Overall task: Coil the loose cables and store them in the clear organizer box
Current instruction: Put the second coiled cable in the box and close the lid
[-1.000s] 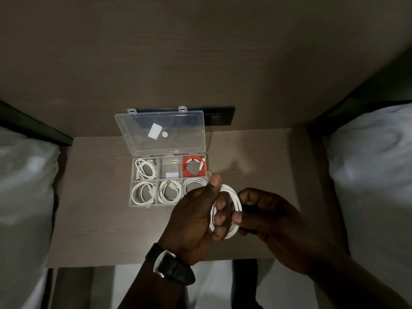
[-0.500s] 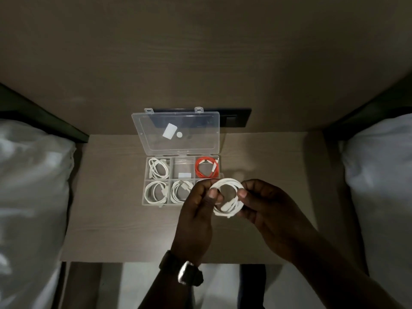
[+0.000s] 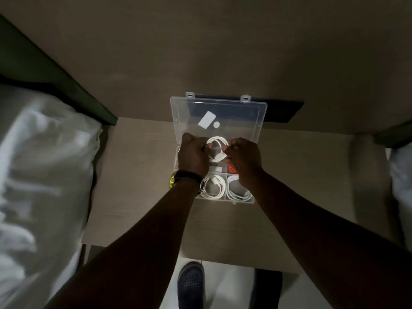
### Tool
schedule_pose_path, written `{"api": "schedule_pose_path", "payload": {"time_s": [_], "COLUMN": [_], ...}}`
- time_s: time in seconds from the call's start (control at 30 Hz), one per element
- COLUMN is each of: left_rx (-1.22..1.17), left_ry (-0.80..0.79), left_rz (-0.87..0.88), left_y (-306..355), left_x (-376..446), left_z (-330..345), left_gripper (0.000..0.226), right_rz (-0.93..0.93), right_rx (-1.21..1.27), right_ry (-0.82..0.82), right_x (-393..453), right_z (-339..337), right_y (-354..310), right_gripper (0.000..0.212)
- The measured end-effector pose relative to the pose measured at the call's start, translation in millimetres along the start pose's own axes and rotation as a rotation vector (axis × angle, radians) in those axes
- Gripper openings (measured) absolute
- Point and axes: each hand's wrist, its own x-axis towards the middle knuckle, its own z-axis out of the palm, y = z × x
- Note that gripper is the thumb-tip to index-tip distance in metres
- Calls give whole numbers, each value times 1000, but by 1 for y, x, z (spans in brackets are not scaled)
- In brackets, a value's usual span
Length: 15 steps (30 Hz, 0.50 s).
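Note:
A coiled white cable is pinched between my left hand and my right hand, over the back row of the clear organizer box. The box stands on the wooden nightstand with its lid propped open against the wall. Two white coils show in the front compartments, one in the middle and one at the right. A sliver of an orange cable peeks out under my right hand. My hands hide the other compartments.
White bedding lies on the left and on the right of the nightstand. A dark socket panel sits on the wall behind the lid. My blue shoe shows on the floor below the nightstand's front edge.
Both hands have carried the coiled white cable forward from the nightstand's front to above the box's back row. The view has tilted and moved closer to the box.

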Motion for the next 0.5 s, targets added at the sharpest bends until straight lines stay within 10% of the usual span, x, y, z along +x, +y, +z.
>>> {"api": "schedule_pose_path", "payload": {"time_s": [0.5], "left_rx": [36], "left_ry": [-76], "left_rz": [139], "left_y": [-16], "left_x": [-11], "left_z": [-3], "left_gripper": [4], "right_rz": [-466], "right_rx": [-817], "right_ry": [7], "right_x": [-5], "right_z": [-2], "right_y": [5], "right_gripper": [9]}}
